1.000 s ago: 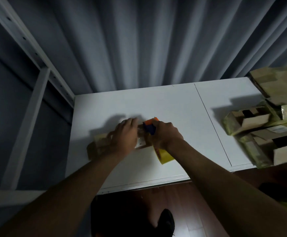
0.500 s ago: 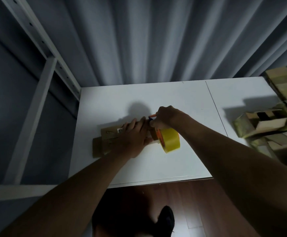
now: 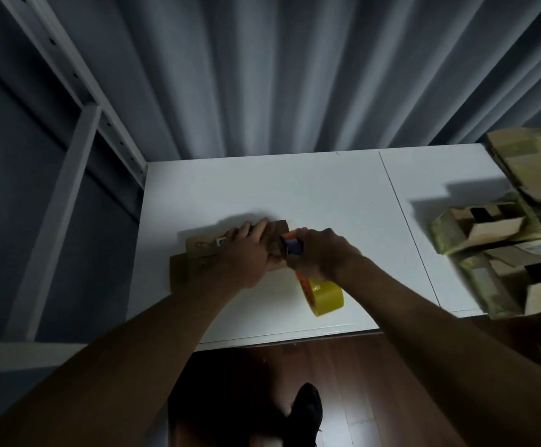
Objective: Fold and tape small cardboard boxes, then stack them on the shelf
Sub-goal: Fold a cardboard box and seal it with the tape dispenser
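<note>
Cardboard box (image 3: 198, 256) lies long-axis leftward on the white surface (image 3: 327, 195), left hand (image 3: 246, 253) pressing it flat-fingered, right hand (image 3: 320, 253) just right gripping the tape dispenser (image 3: 322, 290).

Flat brown cardboard box (image 3: 198, 256) is lying centre-frame on the white table (image 3: 311, 195). Left hand (image 3: 246, 256) is resting on it; right hand (image 3: 322, 253), just right, is gripping the orange-and-blue tape dispenser (image 3: 291, 245), yellow tape roll (image 3: 324, 293) below. Pile of tan cardboard boxes (image 3: 504, 227) is sitting far right; white metal shelf frame (image 3: 79, 124) upper left.
</note>
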